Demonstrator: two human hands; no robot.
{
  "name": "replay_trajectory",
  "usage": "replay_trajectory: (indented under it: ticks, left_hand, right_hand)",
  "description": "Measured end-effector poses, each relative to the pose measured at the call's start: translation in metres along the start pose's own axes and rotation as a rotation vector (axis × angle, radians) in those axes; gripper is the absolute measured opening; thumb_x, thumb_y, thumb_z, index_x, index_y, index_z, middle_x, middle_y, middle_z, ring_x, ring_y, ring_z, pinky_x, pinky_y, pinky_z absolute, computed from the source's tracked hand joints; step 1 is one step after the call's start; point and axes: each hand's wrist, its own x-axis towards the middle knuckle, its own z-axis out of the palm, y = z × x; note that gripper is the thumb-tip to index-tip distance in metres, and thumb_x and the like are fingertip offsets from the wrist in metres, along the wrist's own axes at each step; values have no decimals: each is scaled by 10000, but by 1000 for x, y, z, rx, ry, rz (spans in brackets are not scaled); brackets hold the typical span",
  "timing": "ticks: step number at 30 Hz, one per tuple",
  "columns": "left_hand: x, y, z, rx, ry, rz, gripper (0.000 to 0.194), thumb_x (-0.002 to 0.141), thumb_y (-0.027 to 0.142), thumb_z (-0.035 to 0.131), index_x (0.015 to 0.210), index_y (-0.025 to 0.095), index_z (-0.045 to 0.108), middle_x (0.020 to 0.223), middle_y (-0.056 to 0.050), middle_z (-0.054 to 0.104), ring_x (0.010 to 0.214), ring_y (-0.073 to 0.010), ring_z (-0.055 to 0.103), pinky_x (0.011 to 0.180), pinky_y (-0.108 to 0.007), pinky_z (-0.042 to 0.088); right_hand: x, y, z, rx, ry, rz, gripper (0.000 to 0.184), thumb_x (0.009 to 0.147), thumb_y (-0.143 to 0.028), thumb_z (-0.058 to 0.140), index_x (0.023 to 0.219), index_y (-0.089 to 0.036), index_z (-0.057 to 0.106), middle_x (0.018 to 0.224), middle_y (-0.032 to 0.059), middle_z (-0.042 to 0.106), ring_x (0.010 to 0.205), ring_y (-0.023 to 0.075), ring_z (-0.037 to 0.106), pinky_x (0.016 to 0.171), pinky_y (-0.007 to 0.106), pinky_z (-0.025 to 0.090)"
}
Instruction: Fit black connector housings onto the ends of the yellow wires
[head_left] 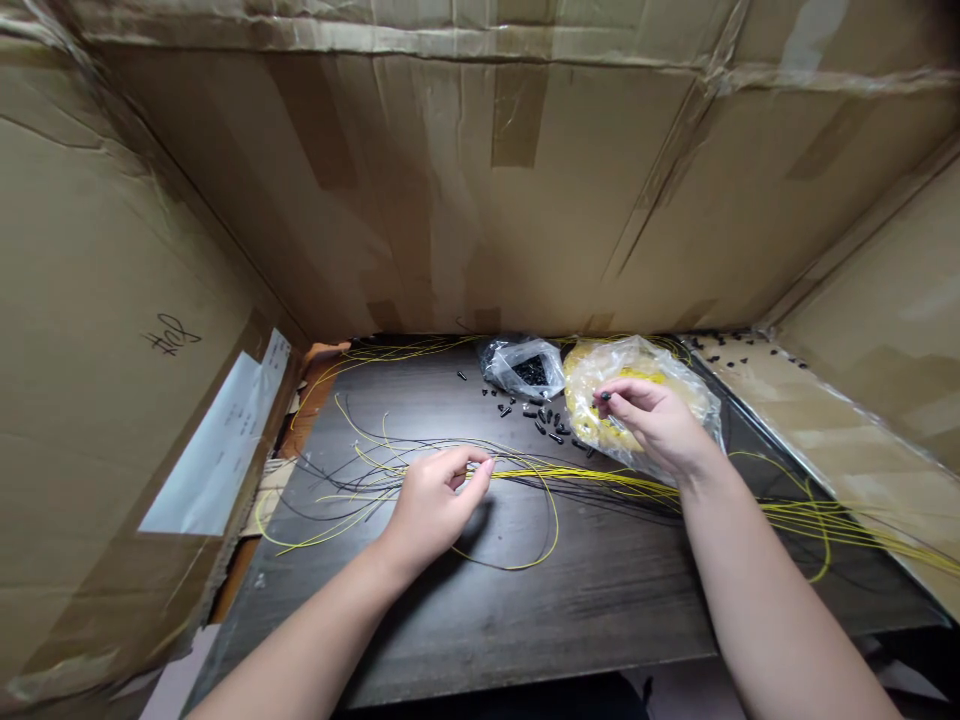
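My right hand (pixel 656 425) is raised over the clear plastic bag (pixel 701 385) at the back. Thumb and forefinger pinch a small black plastic piece (pixel 606 396). My left hand (pixel 442 490) is above the bundle of thin yellow and black wires (pixel 585 474). Its thumb and fingertips are closed together, and what they hold, if anything, is too small to make out. A loose loop of yellow wire (pixel 556 520) curves beside that hand. Several loose black pieces (pixel 555 437) lie on the dark table between the two hands and the bags.
An open bag of black pieces (pixel 517 362) stands at the back, beside the bag with yellow contents. Cardboard walls (pixel 420 200) enclose the dark table (pixel 480 630) at the back and both sides. More black bits (pixel 739 350) lie on the cardboard at right.
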Motion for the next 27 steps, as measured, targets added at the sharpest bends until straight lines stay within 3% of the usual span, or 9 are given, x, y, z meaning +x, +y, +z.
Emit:
replay_trajectory:
  ticks: [5,9,15,22,27]
  left_hand:
    - [0,1,0,-11,16,5,194,922,312,578,845,196,712,545,54,468,518,-92,410,564,-238,320]
    - [-1,2,-1,-18,18,7,194,922,312,581,846,194,715,555,47,485,529,-97,423,567,-239,328]
    - [-2,0,-1,-4,21,17,198,925,314,574,862,195,718,563,41,491,549,-102,439,572,-237,334]
    - [-2,0,0,-3,23,43,206,925,302,563,852,180,711,558,39,509,545,-103,447,576,-234,348]
    - [-2,-2,-1,17,32,37,223,931,321,552,853,184,709,541,45,458,555,-109,449,586,-238,344]
  right_hand:
    - [-3,-6,10,6,-21,-1,284,752,-399,813,940,-207,721,902,41,708,805,147,638,753,273,525]
    - [-1,0,16,-85,-8,-13,316,777,-440,778,973,-200,710,971,63,720,862,177,666,786,302,543]
    - [29,13,31,-636,65,-104,330,930,-449,541,981,-157,686,915,81,732,803,189,680,727,306,545]
    - [96,17,51,-948,-140,-175,147,872,-225,617,953,-192,735,948,68,744,844,199,672,787,306,500]
    - [114,22,62,-1116,-284,-226,135,851,-192,642,936,-198,747,981,72,738,918,214,661,802,294,472]
